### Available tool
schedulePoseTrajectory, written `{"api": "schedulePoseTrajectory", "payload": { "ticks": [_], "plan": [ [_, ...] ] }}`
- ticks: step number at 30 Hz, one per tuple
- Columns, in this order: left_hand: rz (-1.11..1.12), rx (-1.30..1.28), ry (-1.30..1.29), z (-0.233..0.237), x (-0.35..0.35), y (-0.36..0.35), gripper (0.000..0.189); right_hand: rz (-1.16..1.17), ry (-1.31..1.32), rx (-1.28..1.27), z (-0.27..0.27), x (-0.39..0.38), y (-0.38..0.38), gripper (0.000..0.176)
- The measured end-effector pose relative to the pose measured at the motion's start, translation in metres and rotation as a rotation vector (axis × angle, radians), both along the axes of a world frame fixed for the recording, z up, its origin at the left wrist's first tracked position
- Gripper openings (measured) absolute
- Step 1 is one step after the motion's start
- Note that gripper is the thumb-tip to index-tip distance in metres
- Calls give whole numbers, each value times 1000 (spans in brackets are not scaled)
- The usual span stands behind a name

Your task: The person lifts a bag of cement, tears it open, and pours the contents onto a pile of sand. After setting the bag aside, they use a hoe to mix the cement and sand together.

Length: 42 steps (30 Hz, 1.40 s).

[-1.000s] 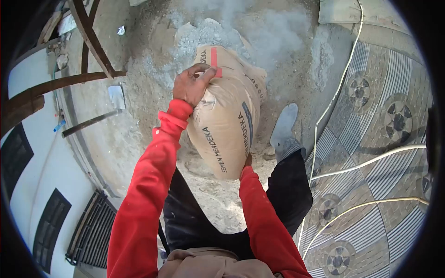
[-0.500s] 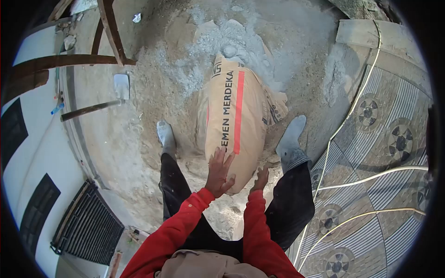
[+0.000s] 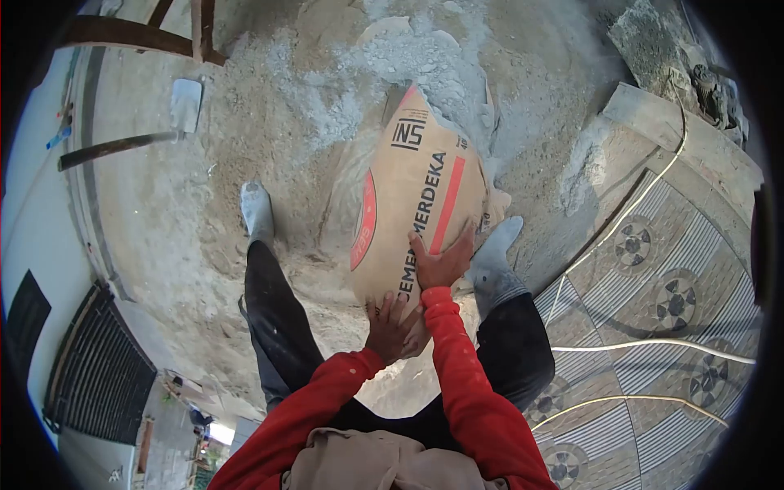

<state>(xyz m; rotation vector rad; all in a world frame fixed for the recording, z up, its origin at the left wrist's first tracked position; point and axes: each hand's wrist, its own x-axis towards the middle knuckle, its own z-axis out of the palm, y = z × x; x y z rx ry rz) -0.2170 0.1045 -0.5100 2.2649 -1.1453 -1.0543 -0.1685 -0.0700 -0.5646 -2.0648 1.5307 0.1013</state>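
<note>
A brown paper cement bag (image 3: 392,229) lies on the ground between my feet, its far end open against a heap of grey powder (image 3: 416,69). My right hand (image 3: 445,260) grips the bag's right side, thumb on the printed face and fingers toward the edge. At the near end, my left hand (image 3: 392,331) holds the bag with its fingers spread over the paper. The underside of the bag and parts of both hands' grip are hidden.
A shovel (image 3: 186,104) with a dark handle lies at the left. My grey boots (image 3: 256,211) flank the bag. Patterned tiles (image 3: 633,286) with pale hoses (image 3: 653,343) across them are at the right. Wooden beams (image 3: 131,34) stand at the upper left.
My right hand has moved from beside the bag onto its printed face. The bag has rolled rightward, showing more of the red oval on its left. The camera view has shifted too.
</note>
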Motion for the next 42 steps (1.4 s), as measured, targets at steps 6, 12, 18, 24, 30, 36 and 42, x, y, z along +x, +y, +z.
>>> {"api": "schedulePoseTrajectory", "payload": {
  "ticks": [6, 12, 18, 24, 30, 36, 42],
  "plan": [
    [-49, -4, -156, -12, -35, -19, 67, 122, -2, -56, -39, -35, -19, 108],
    [-51, 24, 31, -6, -10, -36, 67, 162, 178, 82, -35, -5, -43, 109],
    [252, 35, 30, 17, 26, -40, 71, -220, -307, 465, -35, -83, -44, 82],
    [213, 368, 12, -17, 50, -55, 115, -713, -423, 452, -64, -118, 26, 74],
    [321, 126, 830, -75, 143, 46, 110, -462, 53, 157, -9, -36, 100, 104],
    [343, 135, 971, -79, 165, 59, 99, -423, -503, 592, 6, -107, 88, 87],
    [285, 472, -71, -16, 58, -29, 101, -1231, -382, 783, -100, -173, 80, 70]
  ]
}}
